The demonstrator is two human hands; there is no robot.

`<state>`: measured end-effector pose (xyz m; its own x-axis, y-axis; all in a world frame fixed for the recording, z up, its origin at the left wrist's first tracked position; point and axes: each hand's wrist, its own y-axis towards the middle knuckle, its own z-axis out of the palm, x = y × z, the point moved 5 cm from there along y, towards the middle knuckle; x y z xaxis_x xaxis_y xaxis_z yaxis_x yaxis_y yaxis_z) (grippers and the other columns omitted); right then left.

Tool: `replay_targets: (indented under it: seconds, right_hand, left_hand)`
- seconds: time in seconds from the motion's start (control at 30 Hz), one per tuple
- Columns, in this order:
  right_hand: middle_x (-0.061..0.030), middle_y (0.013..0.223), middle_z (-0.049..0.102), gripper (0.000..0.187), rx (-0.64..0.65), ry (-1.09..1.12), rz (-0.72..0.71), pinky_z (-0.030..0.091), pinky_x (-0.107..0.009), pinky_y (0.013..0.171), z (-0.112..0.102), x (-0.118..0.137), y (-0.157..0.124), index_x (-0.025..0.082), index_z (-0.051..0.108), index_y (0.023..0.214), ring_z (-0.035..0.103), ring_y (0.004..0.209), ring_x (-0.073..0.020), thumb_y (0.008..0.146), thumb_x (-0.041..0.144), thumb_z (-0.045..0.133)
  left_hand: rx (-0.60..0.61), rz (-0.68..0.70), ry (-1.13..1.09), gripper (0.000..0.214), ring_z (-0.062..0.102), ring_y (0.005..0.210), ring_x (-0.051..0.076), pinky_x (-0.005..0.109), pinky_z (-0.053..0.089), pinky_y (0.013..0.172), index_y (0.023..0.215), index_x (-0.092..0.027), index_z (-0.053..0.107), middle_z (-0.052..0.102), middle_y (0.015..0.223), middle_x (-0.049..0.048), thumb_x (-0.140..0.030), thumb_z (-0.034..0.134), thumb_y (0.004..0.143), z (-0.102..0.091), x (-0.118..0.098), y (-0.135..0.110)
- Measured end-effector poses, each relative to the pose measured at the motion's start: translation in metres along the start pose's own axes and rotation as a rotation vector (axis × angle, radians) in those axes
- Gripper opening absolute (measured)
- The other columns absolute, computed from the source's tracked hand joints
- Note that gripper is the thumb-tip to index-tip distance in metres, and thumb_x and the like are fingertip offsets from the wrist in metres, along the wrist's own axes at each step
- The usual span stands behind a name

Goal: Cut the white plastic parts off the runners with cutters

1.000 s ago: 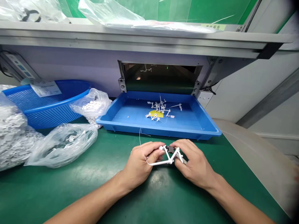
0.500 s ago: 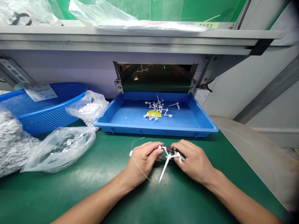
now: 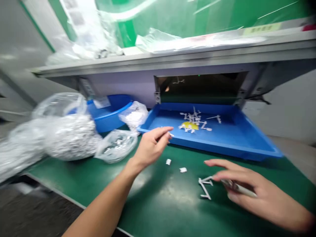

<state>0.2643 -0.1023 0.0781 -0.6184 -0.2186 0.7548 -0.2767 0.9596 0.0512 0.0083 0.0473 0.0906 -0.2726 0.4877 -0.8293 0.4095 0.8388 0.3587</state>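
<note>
Nearest me on the right, my right hand (image 3: pixel 256 189) is wrapped around a tool (image 3: pixel 240 189), too blurred to name. I judge it lies back in the palm so the first fingers stay free to handle things, for they are spread and reach forward. Just left of those fingers a white frame (image 3: pixel 204 189) sits low over the table (image 3: pixel 160 210); I can't tell if a fingertip touches it or if it rests there alone.

A little farther and to the left lie two white bits, a right one (image 3: pixel 183 170) and a left one (image 3: pixel 168 161), apart from each other, probably within easy reach between the hands.

Beyond them, my left hand (image 3: pixel 149 146) pinches a small white piece (image 3: pixel 171 135) between thumb and forefinger, near the blue tray's near edge; a fingertip pinch suits something so slight.

Left of it, an open bag (image 3: pixel 118 148) of parts and a big bag (image 3: pixel 74 140) seem set aside to leave working room.

Farther, the blue tray (image 3: pixel 234 133) holds tangled white frames (image 3: pixel 194 118). It sits right below the wall opening (image 3: pixel 197 95), likely to catch what arrives.
</note>
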Motion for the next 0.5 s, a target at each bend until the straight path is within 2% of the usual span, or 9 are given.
replay_targets:
  seconds: [0.07, 0.13, 0.17, 0.23, 0.3, 0.33, 0.37, 0.43, 0.5]
  right_hand:
    - [-0.0117, 0.135, 0.055, 0.029, 0.034, 0.052, 0.000, 0.057, -0.040, 0.086, 0.017, -0.006, -0.001, 0.031, 0.072, 0.108, 0.060, 0.114, -0.0320, 0.079, 0.028, 0.071]
    - [-0.0122, 0.129, 0.059, 0.027, 0.059, 0.164, 0.004, 0.058, -0.038, 0.084, 0.037, -0.011, 0.003, 0.031, 0.072, 0.106, 0.063, 0.109, -0.0304, 0.080, 0.027, 0.070]
    - [-0.0121, 0.125, 0.061, 0.024, 0.088, 0.225, -0.003, 0.058, -0.037, 0.083, 0.046, -0.011, 0.006, 0.029, 0.071, 0.105, 0.065, 0.105, -0.0286, 0.082, 0.027, 0.068]
    - [-0.0113, 0.115, 0.065, 0.017, 0.178, 0.315, -0.010, 0.058, -0.036, 0.082, 0.057, -0.006, 0.013, 0.026, 0.069, 0.102, 0.067, 0.094, -0.0240, 0.086, 0.027, 0.062]
    - [-0.0099, 0.105, 0.065, 0.013, 0.220, 0.363, 0.009, 0.057, -0.035, 0.079, 0.052, -0.002, 0.018, 0.022, 0.067, 0.096, 0.065, 0.086, -0.0212, 0.088, 0.028, 0.058]
    - [-0.0094, 0.102, 0.065, 0.013, 0.181, 0.382, 0.018, 0.056, -0.035, 0.077, 0.041, -0.001, 0.019, 0.021, 0.066, 0.094, 0.064, 0.083, -0.0210, 0.088, 0.029, 0.058]
    - [-0.0092, 0.102, 0.064, 0.013, 0.088, 0.396, 0.020, 0.056, -0.036, 0.075, 0.024, -0.003, 0.019, 0.022, 0.065, 0.094, 0.063, 0.082, -0.0215, 0.088, 0.032, 0.059]
    - [-0.0097, 0.107, 0.063, 0.016, -0.239, 0.346, 0.008, 0.055, -0.038, 0.075, -0.025, -0.012, 0.012, 0.025, 0.064, 0.098, 0.064, 0.084, -0.0237, 0.087, 0.037, 0.059]
    - [-0.0105, 0.114, 0.063, 0.017, -0.645, 0.091, 0.058, 0.053, -0.042, 0.083, -0.080, -0.030, -0.010, 0.029, 0.065, 0.099, 0.063, 0.096, -0.0273, 0.087, 0.039, 0.060]
  left_hand:
    - [-0.015, -0.117, 0.213, 0.033, 0.064, 0.066, 0.014, 0.022, 0.052, 0.064, 0.113, -0.016, 0.069, 0.071, 0.086, 0.0039, -0.034, 0.051, 0.092, -0.060, 0.017, 0.002]
    - [0.042, -0.288, 0.407, 0.035, 0.062, 0.059, 0.015, 0.020, 0.048, 0.054, 0.107, -0.016, 0.071, 0.070, 0.078, 0.0028, -0.038, 0.051, 0.090, -0.110, 0.043, -0.003]
    - [0.073, -0.368, 0.477, 0.037, 0.061, 0.057, 0.015, 0.020, 0.046, 0.051, 0.105, -0.015, 0.072, 0.069, 0.075, 0.0032, -0.041, 0.051, 0.088, -0.129, 0.057, -0.008]
    - [0.096, -0.443, 0.564, 0.042, 0.061, 0.058, 0.017, 0.020, 0.045, 0.049, 0.104, -0.015, 0.073, 0.069, 0.074, 0.0043, -0.047, 0.054, 0.085, -0.152, 0.081, -0.014]
    - [0.054, -0.428, 0.577, 0.047, 0.061, 0.059, 0.018, 0.020, 0.044, 0.050, 0.107, -0.015, 0.072, 0.069, 0.073, 0.0045, -0.052, 0.055, 0.084, -0.157, 0.094, -0.015]
    - [0.025, -0.403, 0.560, 0.049, 0.060, 0.059, 0.018, 0.020, 0.044, 0.050, 0.108, -0.015, 0.071, 0.069, 0.072, 0.0040, -0.055, 0.054, 0.084, -0.155, 0.096, -0.013]
    - [0.008, -0.372, 0.531, 0.050, 0.059, 0.058, 0.017, 0.020, 0.043, 0.050, 0.109, -0.016, 0.070, 0.068, 0.072, 0.0034, -0.056, 0.053, 0.085, -0.149, 0.095, -0.009]
    - [0.025, -0.292, 0.475, 0.049, 0.058, 0.057, 0.016, 0.021, 0.044, 0.052, 0.109, -0.017, 0.070, 0.068, 0.074, 0.0021, -0.056, 0.052, 0.086, -0.129, 0.087, 0.003]
    - [0.107, -0.189, 0.447, 0.044, 0.060, 0.062, 0.017, 0.022, 0.047, 0.060, 0.106, -0.018, 0.071, 0.070, 0.081, 0.0017, -0.054, 0.052, 0.088, -0.099, 0.071, 0.023]
